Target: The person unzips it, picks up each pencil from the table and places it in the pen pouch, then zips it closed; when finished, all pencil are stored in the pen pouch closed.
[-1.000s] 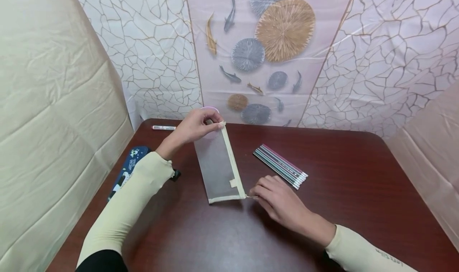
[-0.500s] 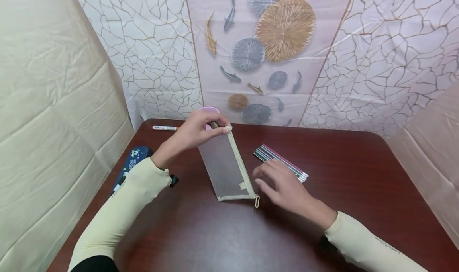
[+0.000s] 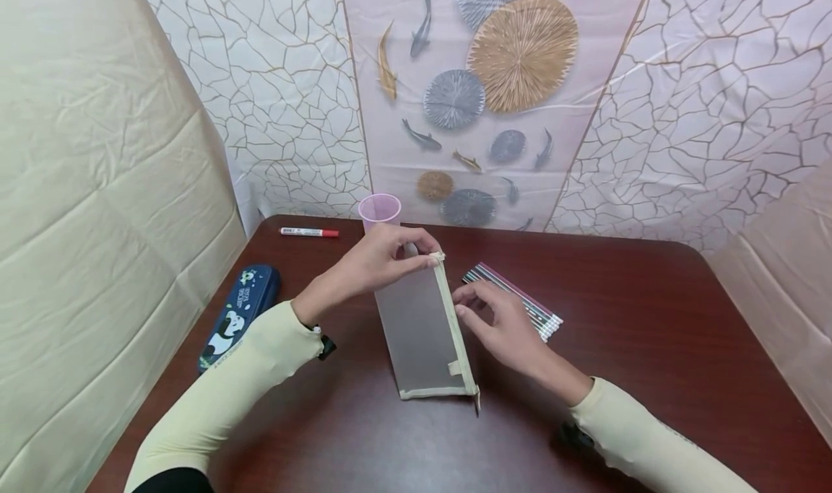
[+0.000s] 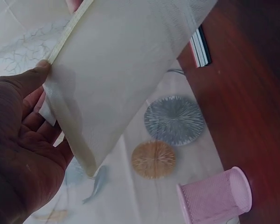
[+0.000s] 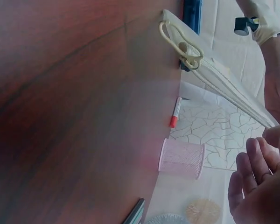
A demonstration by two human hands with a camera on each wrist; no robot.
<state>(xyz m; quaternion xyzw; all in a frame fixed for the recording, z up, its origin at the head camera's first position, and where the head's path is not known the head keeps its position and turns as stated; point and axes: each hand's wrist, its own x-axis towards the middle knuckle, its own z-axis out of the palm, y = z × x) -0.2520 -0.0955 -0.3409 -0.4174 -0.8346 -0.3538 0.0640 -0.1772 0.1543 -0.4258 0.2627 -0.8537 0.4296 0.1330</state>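
My left hand (image 3: 390,262) pinches the top corner of a translucent mesh zipper pouch (image 3: 422,334) with a cream border. The pouch stands tilted on the table, its zipper edge toward the right and its looped zipper pull (image 5: 182,44) hanging at the lower corner. Beside the zipper edge is my right hand (image 3: 500,323), fingers loosely bent and fingertips at or near that edge. In the right wrist view, its thumb lies close to the zipper and the other fingers (image 5: 254,163) are extended. Several pencils (image 3: 513,298) lie in a row behind this hand, partly hidden.
A blue panda pencil case (image 3: 240,312) lies at the left, beyond the left forearm. A red-capped marker (image 3: 308,232) rests near the back edge. Behind the left hand stands a pink mesh pen cup (image 4: 214,196). The brown table (image 3: 650,334) meets patterned cloth at the back.
The right hand has let go of the zipper pull and moved up along the zipper edge. The left hand has brought the pouch nearer and to the right, uncovering the pink cup and marker cap.
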